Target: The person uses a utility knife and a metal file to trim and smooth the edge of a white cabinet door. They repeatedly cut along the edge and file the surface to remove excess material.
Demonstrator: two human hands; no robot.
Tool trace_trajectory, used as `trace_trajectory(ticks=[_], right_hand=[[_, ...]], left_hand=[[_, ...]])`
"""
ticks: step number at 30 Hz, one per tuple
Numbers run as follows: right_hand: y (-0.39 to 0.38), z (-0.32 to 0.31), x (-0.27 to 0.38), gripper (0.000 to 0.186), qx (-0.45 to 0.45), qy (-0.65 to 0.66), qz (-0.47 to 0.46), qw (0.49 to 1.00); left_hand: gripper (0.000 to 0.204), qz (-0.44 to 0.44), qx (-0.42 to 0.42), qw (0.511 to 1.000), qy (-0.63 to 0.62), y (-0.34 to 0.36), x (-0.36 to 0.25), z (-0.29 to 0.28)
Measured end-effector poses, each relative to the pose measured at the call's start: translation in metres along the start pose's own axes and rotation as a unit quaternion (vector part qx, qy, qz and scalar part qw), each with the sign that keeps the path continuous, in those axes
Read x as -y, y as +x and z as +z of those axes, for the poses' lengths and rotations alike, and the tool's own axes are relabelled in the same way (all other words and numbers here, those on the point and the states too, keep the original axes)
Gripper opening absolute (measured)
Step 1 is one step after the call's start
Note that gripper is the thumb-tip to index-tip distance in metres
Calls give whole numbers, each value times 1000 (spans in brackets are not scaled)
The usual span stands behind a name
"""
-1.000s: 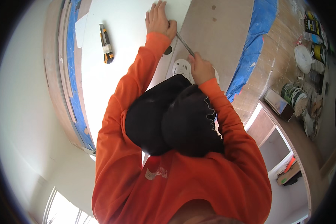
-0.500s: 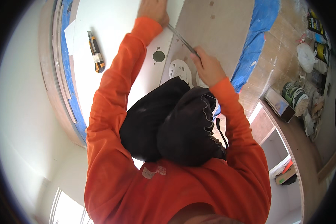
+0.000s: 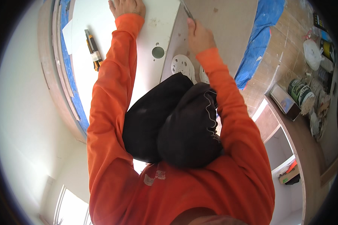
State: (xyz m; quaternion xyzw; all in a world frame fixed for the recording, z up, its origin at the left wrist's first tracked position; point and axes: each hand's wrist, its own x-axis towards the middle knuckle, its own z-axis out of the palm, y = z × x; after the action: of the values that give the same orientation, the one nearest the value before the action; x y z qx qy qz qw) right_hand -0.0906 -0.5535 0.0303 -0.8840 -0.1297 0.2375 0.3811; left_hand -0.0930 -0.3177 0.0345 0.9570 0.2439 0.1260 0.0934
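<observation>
My left hand (image 3: pixel 128 6) lies on a large white panel (image 3: pixel 150 32), fingers spread and partly cut off by the top edge. In the panel is a round hole (image 3: pixel 158 52) with small holes beside it. Just right of the panel's edge, my right hand (image 3: pixel 201 36) is closed round a slim grey metal tool, perhaps a file (image 3: pixel 186 9). Its far end runs out of the picture. A black and yellow utility knife (image 3: pixel 93 50) with tape round its handle rests on the panel, left of my left forearm.
Blue sheeting (image 3: pixel 257 41) borders the brownish board (image 3: pixel 229 26) on the right. Beyond it are a green tub (image 3: pixel 301 91), a box (image 3: pixel 284 102), a white plastic bag (image 3: pixel 312 55) and an open-fronted cabinet (image 3: pixel 278 146). My white shoes (image 3: pixel 183 66) stand below the hands.
My left hand has moved left off the metal tool and come down on the panel. The right hand has moved up and slightly left, still holding the tool.
</observation>
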Motion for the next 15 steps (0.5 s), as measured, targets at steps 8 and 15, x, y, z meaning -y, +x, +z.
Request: trace_trajectory(ticks=[8, 15], right_hand=[[-36, -4, -36, 48, 61, -41, -11, 997], [-37, 4, -35, 46, 25, 45, -39, 998]], left_hand=[[53, -102, -27, 992, 70, 5, 6, 7], [56, -95, -15, 986, 137, 4, 12, 13]])
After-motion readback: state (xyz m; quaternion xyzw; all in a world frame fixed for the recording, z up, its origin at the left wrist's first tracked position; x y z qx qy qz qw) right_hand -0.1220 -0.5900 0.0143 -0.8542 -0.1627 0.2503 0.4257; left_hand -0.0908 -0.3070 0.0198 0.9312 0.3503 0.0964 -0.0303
